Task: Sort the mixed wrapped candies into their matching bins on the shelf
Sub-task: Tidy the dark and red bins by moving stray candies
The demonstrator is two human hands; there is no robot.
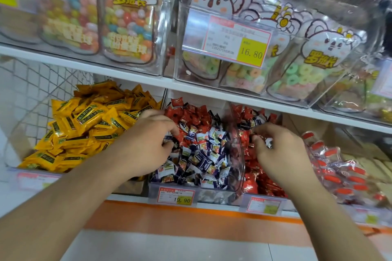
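The middle clear bin (pixel 238 167) holds dark blue and white wrapped candies (pixel 203 154), with red wrapped candies (pixel 191 114) piled at its back. To its right a second bin is full of red candies (pixel 254 184) with a few blue ones on top. My left hand (pixel 148 140) reaches into the middle bin's left side, fingers curled among the blue candies. Over the red bin, my right hand (pixel 275 148) pinches a blue and white candy (pixel 269 141) between its fingertips.
A bin of yellow packets (pixel 84 127) stands at the left. Orange-capped packets (pixel 333 167) fill a bin at the right. The white shelf board (pixel 191 89) just above carries clear boxes of sweets in jars. Price tags (pixel 176 195) hang on the bin fronts.
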